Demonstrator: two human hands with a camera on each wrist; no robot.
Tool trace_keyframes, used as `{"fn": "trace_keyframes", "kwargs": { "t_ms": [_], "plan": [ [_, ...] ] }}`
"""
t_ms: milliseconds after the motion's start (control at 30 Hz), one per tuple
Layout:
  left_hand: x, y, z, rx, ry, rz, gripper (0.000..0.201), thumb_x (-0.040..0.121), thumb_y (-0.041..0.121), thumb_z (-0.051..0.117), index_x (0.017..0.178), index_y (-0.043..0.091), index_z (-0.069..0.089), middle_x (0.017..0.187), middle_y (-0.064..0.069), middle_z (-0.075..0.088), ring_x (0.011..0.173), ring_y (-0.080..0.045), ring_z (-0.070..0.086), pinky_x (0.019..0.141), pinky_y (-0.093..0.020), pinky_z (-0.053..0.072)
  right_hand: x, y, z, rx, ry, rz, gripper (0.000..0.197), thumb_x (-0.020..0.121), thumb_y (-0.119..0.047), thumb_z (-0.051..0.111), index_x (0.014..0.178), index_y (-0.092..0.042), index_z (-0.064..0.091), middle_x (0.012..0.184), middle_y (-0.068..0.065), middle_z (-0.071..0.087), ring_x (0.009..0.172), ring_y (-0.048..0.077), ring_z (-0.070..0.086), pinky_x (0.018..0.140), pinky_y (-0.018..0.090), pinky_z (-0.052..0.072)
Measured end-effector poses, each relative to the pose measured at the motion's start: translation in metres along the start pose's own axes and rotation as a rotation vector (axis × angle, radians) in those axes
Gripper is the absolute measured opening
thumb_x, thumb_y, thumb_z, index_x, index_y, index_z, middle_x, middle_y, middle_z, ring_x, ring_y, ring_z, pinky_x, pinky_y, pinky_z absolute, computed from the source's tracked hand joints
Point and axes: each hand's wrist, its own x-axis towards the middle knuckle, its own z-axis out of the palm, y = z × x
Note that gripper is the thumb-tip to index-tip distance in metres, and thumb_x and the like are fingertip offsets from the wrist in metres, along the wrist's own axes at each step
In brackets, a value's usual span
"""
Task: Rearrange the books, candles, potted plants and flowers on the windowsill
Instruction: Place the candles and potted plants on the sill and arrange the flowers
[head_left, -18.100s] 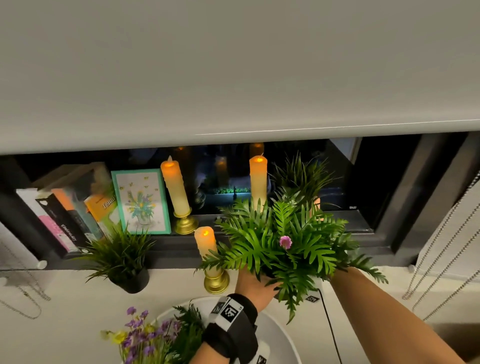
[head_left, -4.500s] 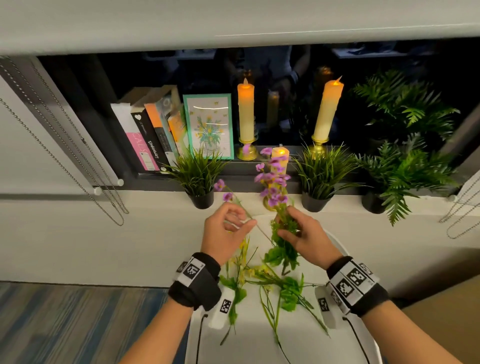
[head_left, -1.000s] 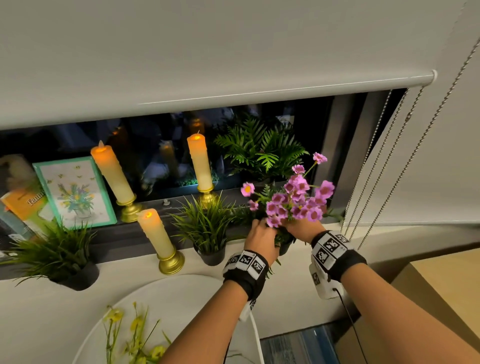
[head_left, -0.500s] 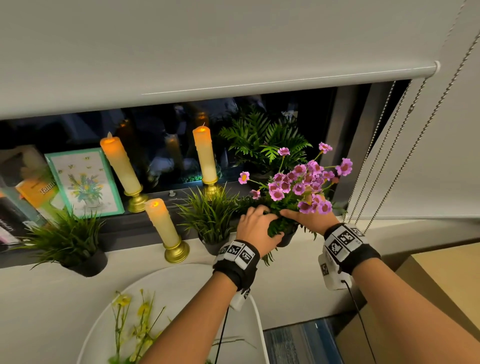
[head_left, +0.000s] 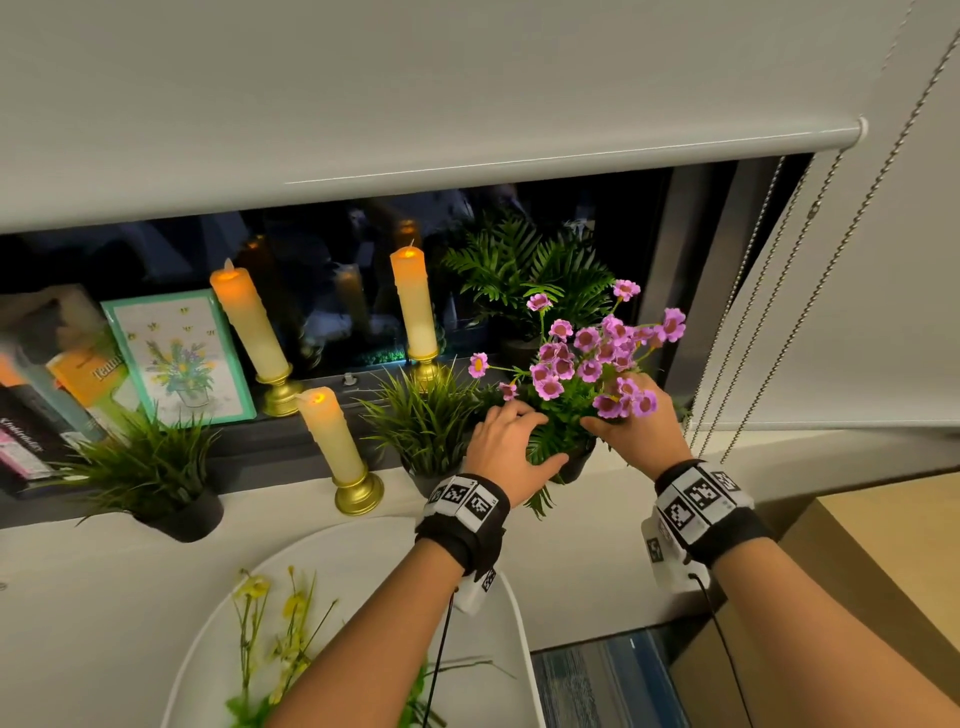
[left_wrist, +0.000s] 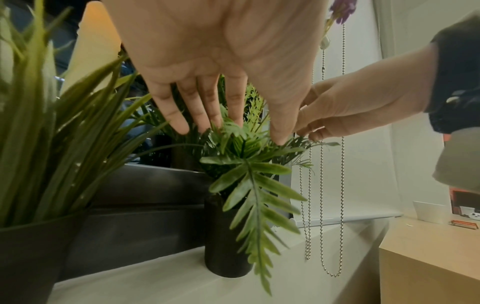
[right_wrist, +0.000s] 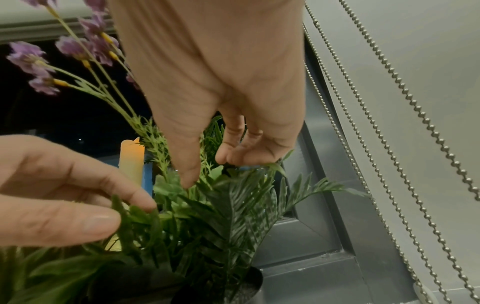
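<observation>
A bunch of pink flowers (head_left: 587, 358) stands upright in the black pot (head_left: 574, 462) of a small fern (left_wrist: 254, 185) at the right end of the white windowsill (head_left: 597, 540). My left hand (head_left: 511, 441) is open, its straight fingertips (left_wrist: 182, 127) touching the fern leaves on the left. My right hand (head_left: 631, 431) touches the foliage on the right, thumb (right_wrist: 189, 174) down among the leaves, fingers loosely bent and holding nothing. The flower stems (right_wrist: 116, 102) rise beside my right palm. In the right wrist view my left hand (right_wrist: 64, 195) brushes a leaf.
Left along the sill: a grass plant (head_left: 426, 421), a short candle (head_left: 332, 431), another grass plant (head_left: 140, 467). Behind stand two tall candles (head_left: 249, 322) (head_left: 414, 301), a card (head_left: 179, 358), books (head_left: 41, 395), a large fern (head_left: 524, 270). Yellow flowers (head_left: 270, 639) lie on a white table (head_left: 363, 561). Blind chains (head_left: 753, 322) hang right.
A second ago both hands gripped the base of the pink bunch. They have since let go and opened, and the flowers stand by themselves in the fern pot.
</observation>
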Motion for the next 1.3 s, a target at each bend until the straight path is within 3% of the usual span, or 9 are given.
{"fn": "trace_keyframes", "kwargs": {
  "t_ms": [200, 333, 533, 600, 700, 867, 1000, 1167, 1300],
  "plan": [
    [-0.008, -0.002, -0.006, -0.049, 0.017, 0.016, 0.049, 0.081, 0.042, 0.066, 0.124, 0.019, 0.058, 0.124, 0.002, 0.051, 0.112, -0.018, 0.045, 0.094, -0.037, 0.044, -0.012, -0.004, 0.003, -0.004, -0.038, 0.066, 0.017, 0.083, -0.026, 0.069, 0.083, -0.009, 0.064, 0.079, 0.005, 0.06, 0.075, 0.021, 0.057, 0.067, 0.023, 0.039],
    [-0.017, -0.006, -0.012, -0.095, 0.037, 0.047, 0.042, 0.084, 0.032, 0.065, 0.122, 0.016, 0.059, 0.122, 0.001, 0.05, 0.111, -0.017, 0.045, 0.094, -0.036, 0.045, -0.018, -0.01, 0.01, 0.022, -0.088, 0.12, 0.031, 0.083, -0.029, 0.068, 0.06, -0.017, 0.051, 0.064, 0.0, 0.055, 0.067, 0.02, 0.058, 0.058, 0.023, 0.04],
    [-0.043, -0.022, -0.034, -0.19, 0.044, 0.075, 0.029, 0.087, 0.021, 0.061, 0.115, 0.015, 0.063, 0.119, 0.002, 0.051, 0.11, -0.014, 0.05, 0.09, -0.031, 0.047, -0.032, -0.022, 0.021, 0.077, -0.177, 0.182, 0.025, 0.08, -0.028, 0.071, 0.064, -0.019, 0.053, 0.063, -0.003, 0.056, 0.064, 0.016, 0.056, 0.06, 0.027, 0.045],
    [-0.054, -0.03, -0.042, -0.224, 0.051, 0.082, 0.025, 0.087, 0.019, 0.061, 0.111, 0.014, 0.064, 0.113, 0.002, 0.054, 0.101, -0.012, 0.054, 0.086, -0.029, 0.049, -0.038, -0.029, 0.024, 0.088, -0.202, 0.171, 0.025, 0.079, -0.028, 0.072, 0.064, -0.018, 0.054, 0.065, -0.001, 0.059, 0.067, 0.018, 0.058, 0.063, 0.031, 0.049],
    [-0.076, -0.051, -0.054, -0.274, 0.061, 0.058, 0.015, 0.086, 0.013, 0.062, 0.1, 0.014, 0.068, 0.101, 0.001, 0.061, 0.085, -0.008, 0.059, 0.077, -0.03, 0.054, -0.047, -0.048, 0.03, 0.118, -0.294, 0.094, 0.025, 0.081, -0.026, 0.071, 0.065, -0.015, 0.056, 0.061, -0.003, 0.056, 0.06, 0.011, 0.053, 0.057, 0.022, 0.039],
    [-0.135, -0.102, -0.067, -0.288, 0.079, -0.094, 0.009, 0.085, 0.009, 0.062, 0.087, 0.013, 0.07, 0.088, 0.005, 0.063, 0.073, -0.006, 0.06, 0.073, -0.028, 0.054, -0.064, -0.089, 0.054, 0.165, -0.491, -0.071, 0.026, 0.079, -0.026, 0.073, 0.064, -0.017, 0.054, 0.058, -0.005, 0.051, 0.054, 0.007, 0.045, 0.052, 0.019, 0.033],
    [-0.203, -0.154, -0.062, -0.258, -0.04, -0.346, 0.013, 0.084, 0.007, 0.06, 0.085, 0.016, 0.07, 0.09, 0.005, 0.064, 0.071, -0.008, 0.06, 0.075, -0.031, 0.054, -0.081, -0.118, 0.095, 0.121, -0.654, -0.189, 0.018, 0.08, -0.03, 0.07, 0.073, -0.018, 0.059, 0.069, -0.004, 0.055, 0.059, 0.005, 0.047, 0.055, 0.016, 0.034],
    [-0.268, -0.213, -0.052, -0.165, -0.283, -0.64, 0.013, 0.083, 0.01, 0.06, 0.082, 0.02, 0.067, 0.093, 0.0, 0.066, 0.08, -0.018, 0.062, 0.081, -0.033, 0.054, -0.114, -0.132, 0.177, -0.043, -0.933, -0.218, 0.007, 0.081, -0.027, 0.064, 0.083, -0.02, 0.064, 0.089, -0.002, 0.063, 0.084, 0.018, 0.06, 0.077, 0.028, 0.049],
    [-0.303, -0.246, -0.042, -0.152, -0.391, -0.823, 0.019, 0.085, 0.013, 0.058, 0.102, 0.016, 0.065, 0.106, -0.004, 0.067, 0.095, -0.02, 0.064, 0.087, -0.026, 0.051, -0.154, -0.115, 0.229, -0.287, -1.076, -0.135, 0.029, 0.086, -0.026, 0.057, 0.113, -0.015, 0.059, 0.12, 0.005, 0.06, 0.109, 0.027, 0.059, 0.089, 0.031, 0.049]
  ]
}}
